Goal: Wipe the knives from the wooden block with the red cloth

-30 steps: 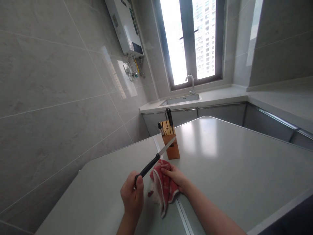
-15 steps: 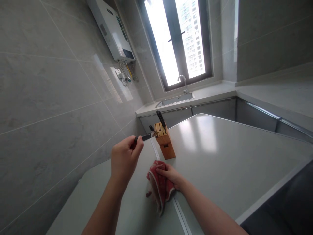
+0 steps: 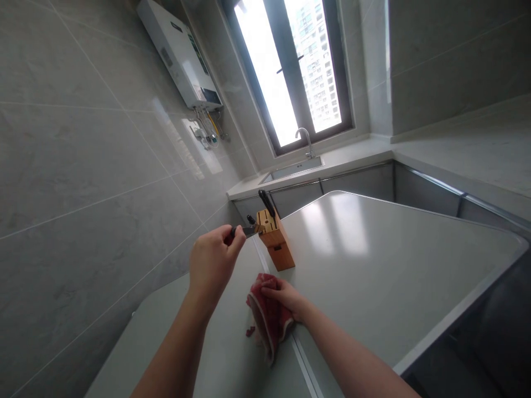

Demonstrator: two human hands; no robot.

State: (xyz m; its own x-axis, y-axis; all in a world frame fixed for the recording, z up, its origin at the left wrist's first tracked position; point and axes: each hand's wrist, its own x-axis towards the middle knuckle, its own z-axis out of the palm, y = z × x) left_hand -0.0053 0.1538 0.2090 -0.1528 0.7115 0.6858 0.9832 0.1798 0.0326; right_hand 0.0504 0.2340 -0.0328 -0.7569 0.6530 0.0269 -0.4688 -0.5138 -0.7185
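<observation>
- Knife (image 3: 249, 231) was gripped in the left hand (image 3: 213, 260), at the top left edge of the wooden block (image 3: 282, 255); its entry could not be told.
- Another black handle (image 3: 266, 203) was already seated there.
- Red cloth (image 3: 269, 312) was pinched in the right hand (image 3: 289, 299), nearer.

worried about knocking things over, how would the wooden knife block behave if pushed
The knife block looks taller than wide, so a high push might tip it. Its flat sides make rolling unlikely. The table looks glossy, so a low push may slide it.
</observation>
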